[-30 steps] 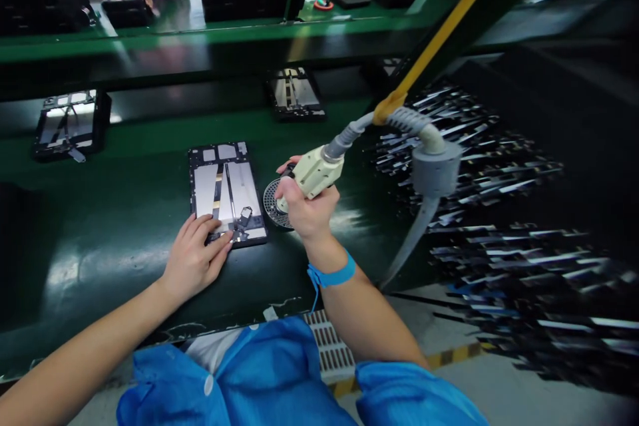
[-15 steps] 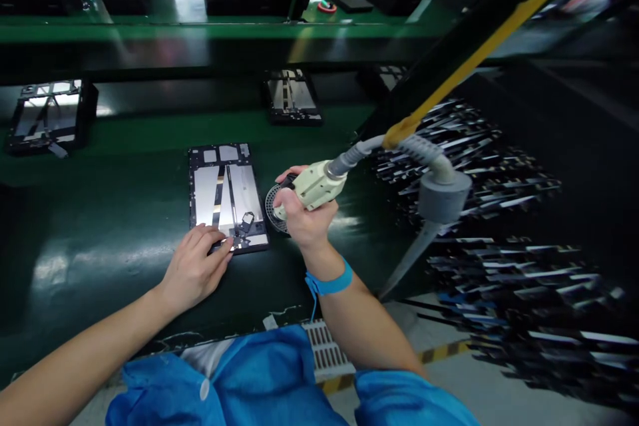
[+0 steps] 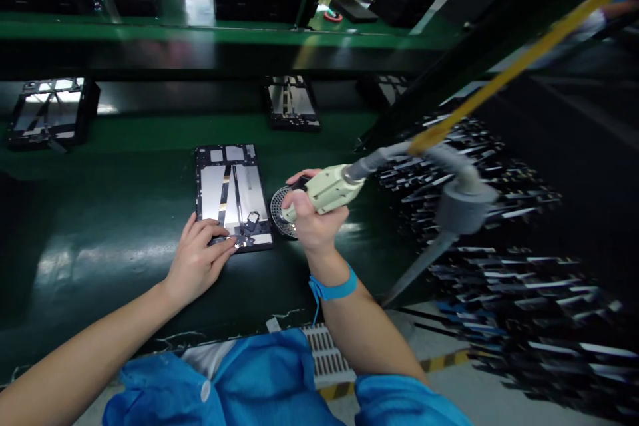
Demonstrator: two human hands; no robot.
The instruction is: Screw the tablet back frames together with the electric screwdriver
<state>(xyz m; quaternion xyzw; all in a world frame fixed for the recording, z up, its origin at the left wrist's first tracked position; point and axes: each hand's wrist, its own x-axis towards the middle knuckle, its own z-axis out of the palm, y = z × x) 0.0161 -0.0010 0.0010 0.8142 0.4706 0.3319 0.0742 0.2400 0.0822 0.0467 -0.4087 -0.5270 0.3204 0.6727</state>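
A tablet with its back off (image 3: 249, 190) lies on the green work surface, showing silvery panels, dark ribbon cables and a small loose-looking dark part near its lower right. My left hand (image 3: 200, 253) rests on its lower left edge, fingers apart, the fingertips touching the frame and the small board there. In my right hand (image 3: 317, 226) is a pale green electric screwdriver (image 3: 332, 190), gripped over a round perforated dish (image 3: 279, 213) just right of the tablet. My hand hides the screwdriver's tip. A blue band circles my right wrist.
More opened tablets lie at the back left (image 3: 47, 113) and back middle (image 3: 292, 103). A grey cord holder (image 3: 466, 206) hangs at right, before racks of dark thin parts (image 3: 529, 286). A dark post with a yellow strap slants across. Co-workers sit across the bench.
The screwdriver and my right hand have shifted slightly right, and the cord and its holder have swung right too. My left hand stays on the tablet. The view has moved a little.
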